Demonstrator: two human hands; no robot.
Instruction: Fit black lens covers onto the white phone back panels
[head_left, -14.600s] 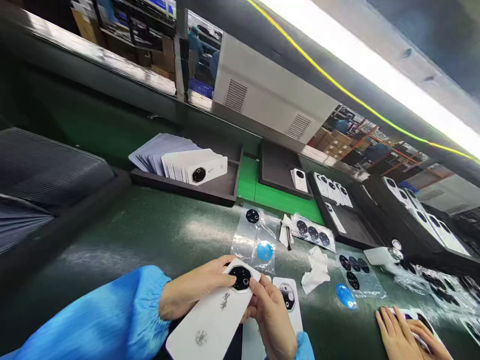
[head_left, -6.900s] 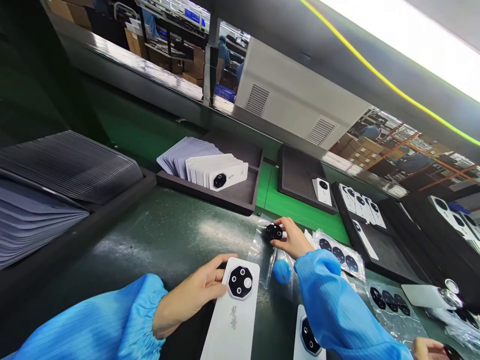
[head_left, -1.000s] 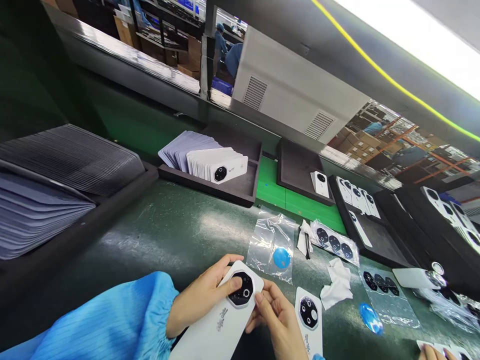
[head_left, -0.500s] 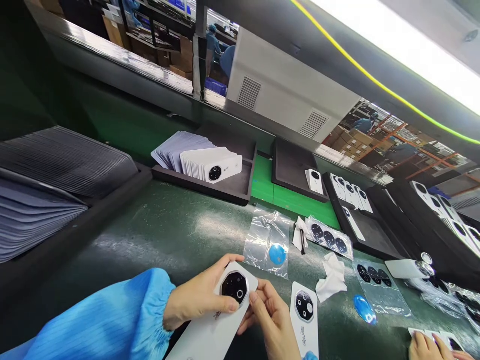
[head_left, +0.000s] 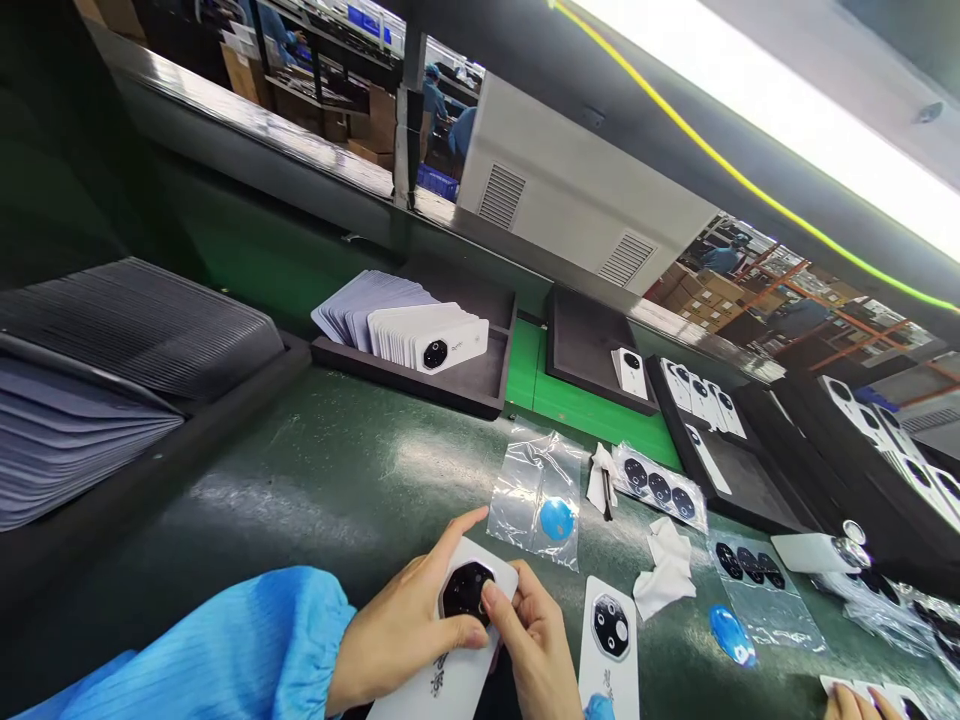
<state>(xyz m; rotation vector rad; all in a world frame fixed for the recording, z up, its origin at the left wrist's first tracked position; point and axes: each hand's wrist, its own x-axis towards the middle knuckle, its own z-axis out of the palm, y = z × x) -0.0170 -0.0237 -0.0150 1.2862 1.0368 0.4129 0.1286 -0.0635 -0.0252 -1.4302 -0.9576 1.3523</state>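
My left hand [head_left: 401,630] is closed on a white phone back panel [head_left: 461,695], its thumb lying across the face just below the black round camera cover [head_left: 459,592]. From the right side my right hand [head_left: 536,645] grips the same panel. Its thumb presses on the right edge of the camera cover, and its other fingers curl at the panel's side, partly hidden. Close to the right hand, a second white back panel [head_left: 626,680] lies on the bench with its black camera cover facing up. A blue disc [head_left: 556,519] rests on a clear plastic bag [head_left: 517,500] beyond my hands.
Black trays [head_left: 480,400] stand along the back, with white panels [head_left: 405,335] fanned out. Dark stacked sheets [head_left: 142,310] fill the left. On the right lie a white cloth [head_left: 664,575], bagged camera covers [head_left: 660,488], a white bottle [head_left: 806,552] and another person's hand [head_left: 862,703].
My right thumb has moved from the panel's edge onto the camera cover. The held panel has shifted slightly down in view, as has the whole scene.
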